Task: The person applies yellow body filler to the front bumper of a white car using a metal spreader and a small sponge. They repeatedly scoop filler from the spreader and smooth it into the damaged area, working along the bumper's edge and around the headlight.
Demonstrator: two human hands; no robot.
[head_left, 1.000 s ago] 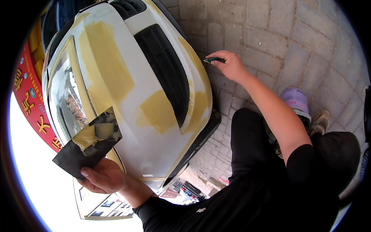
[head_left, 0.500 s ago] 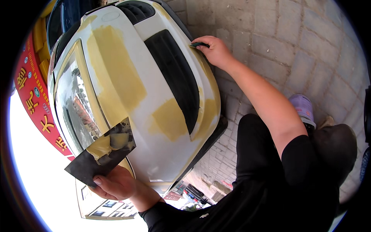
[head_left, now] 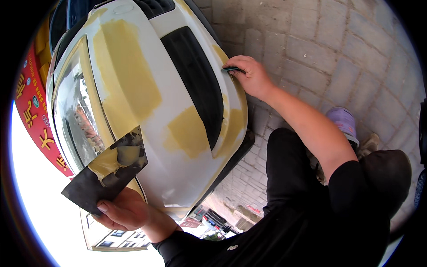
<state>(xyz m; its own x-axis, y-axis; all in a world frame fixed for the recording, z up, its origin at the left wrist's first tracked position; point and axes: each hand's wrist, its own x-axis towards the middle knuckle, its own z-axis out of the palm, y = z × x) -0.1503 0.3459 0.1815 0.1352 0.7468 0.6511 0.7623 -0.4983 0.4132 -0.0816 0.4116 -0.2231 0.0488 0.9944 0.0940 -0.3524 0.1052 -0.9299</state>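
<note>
My left hand (head_left: 124, 211) is closed on the lower corner of a flat black putty board (head_left: 82, 193). A smeared lump of yellowish putty (head_left: 106, 167) lies on the board. My right hand (head_left: 254, 80) pinches a thin dark green putty spreader (head_left: 232, 69), its tip at the outer edge of a white car bumper (head_left: 155, 151). Dull yellow putty patches (head_left: 129, 75) cover parts of the bumper, and another putty strip runs along the edge by my right hand. A long black grille opening (head_left: 193, 84) sits between the patches and that edge.
A lilac bucket (head_left: 342, 122) stands on the paving bricks (head_left: 307, 58), close to my shoe (head_left: 369, 144). The car's window (head_left: 75, 115) is at the left, near a red sign (head_left: 35, 109). A dark blue vehicle (head_left: 75, 11) is at the upper left.
My right hand has moved with the spreader along the bumper's edge, toward the bottom of the picture. The view has shifted slightly; my left hand still holds the board.
</note>
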